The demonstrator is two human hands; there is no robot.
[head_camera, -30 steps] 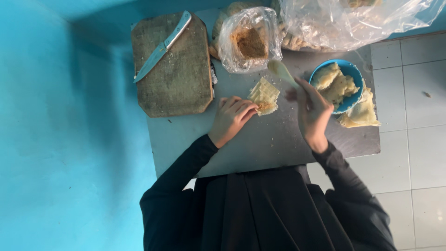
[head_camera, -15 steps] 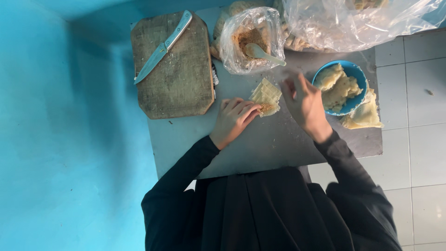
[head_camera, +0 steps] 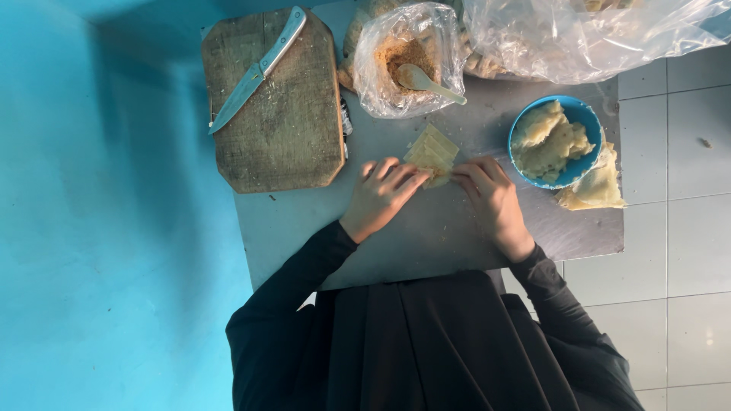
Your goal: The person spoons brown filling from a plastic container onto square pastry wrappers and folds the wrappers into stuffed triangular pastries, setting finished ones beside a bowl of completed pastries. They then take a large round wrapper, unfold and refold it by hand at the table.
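Observation:
A pale yellow dough wrapper (head_camera: 432, 151) lies on the grey metal table (head_camera: 426, 228), partly folded. My left hand (head_camera: 381, 196) presses its near left edge with the fingers. My right hand (head_camera: 493, 199) pinches its near right edge. Beyond the wrapper a clear plastic bag (head_camera: 400, 57) holds brown crumbly filling, with a pale spoon (head_camera: 430, 81) resting in it. A blue bowl (head_camera: 582, 122) of pale dough pieces stands to the right of my right hand.
A worn wooden cutting board (head_camera: 282, 125) with a knife (head_camera: 255, 72) on it lies at the table's left. A large clear plastic bag (head_camera: 586, 34) sits at the back right. More folded dough (head_camera: 598, 189) lies beside the bowl. Blue wall left, white tiles right.
My right hand has put the spoon back into the filling bag and come down to the wrapper's right edge. Both hands now hold the wrapper.

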